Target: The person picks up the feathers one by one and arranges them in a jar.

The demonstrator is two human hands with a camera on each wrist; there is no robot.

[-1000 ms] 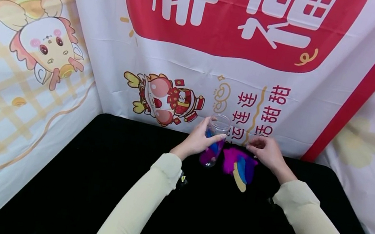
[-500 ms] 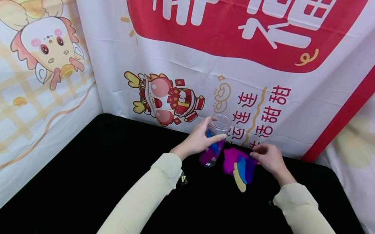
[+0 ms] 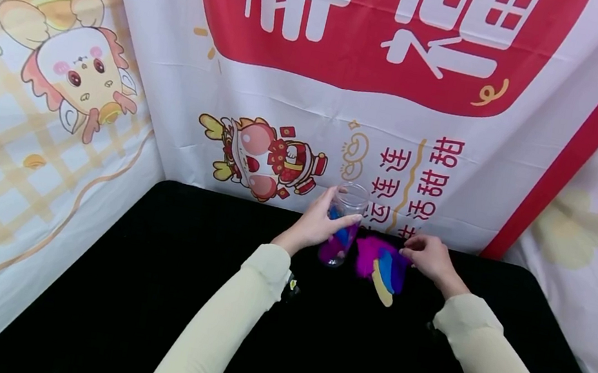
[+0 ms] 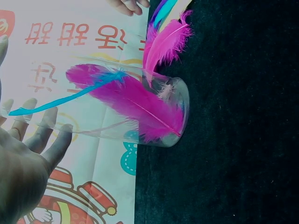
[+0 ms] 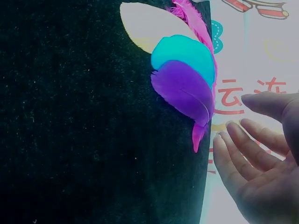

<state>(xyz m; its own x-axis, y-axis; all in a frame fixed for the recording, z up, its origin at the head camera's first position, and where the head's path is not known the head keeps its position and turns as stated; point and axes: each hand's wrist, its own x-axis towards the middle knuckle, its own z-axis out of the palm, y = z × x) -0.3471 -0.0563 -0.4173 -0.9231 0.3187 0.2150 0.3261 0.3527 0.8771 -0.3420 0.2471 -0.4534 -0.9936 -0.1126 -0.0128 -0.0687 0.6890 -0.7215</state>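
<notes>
Grasping tall transparent cylindrical cup (image 3: 339, 238) in left grip (image 3: 319, 218), seemingly for steadiness, with right grip (image 3: 431, 257) released beside loose cream, turquoise, purple and pink feathers (image 5: 184, 58)

Black table (image 3: 353, 365) filling the lower frame, and there, right of centre near its back edge, lie overlapping feathers (image 3: 388, 269), pink, purple, blue, pale yellow!

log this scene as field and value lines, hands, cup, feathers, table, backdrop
left hand: holds cup
right hand: near loose feathers, holding nothing visible
cup: clear, pink feather and blue feather inside
loose feathers: pink, blue, purple, pale yellow, overlapping
table: black
backdrop: white and red, printed characters
</notes>
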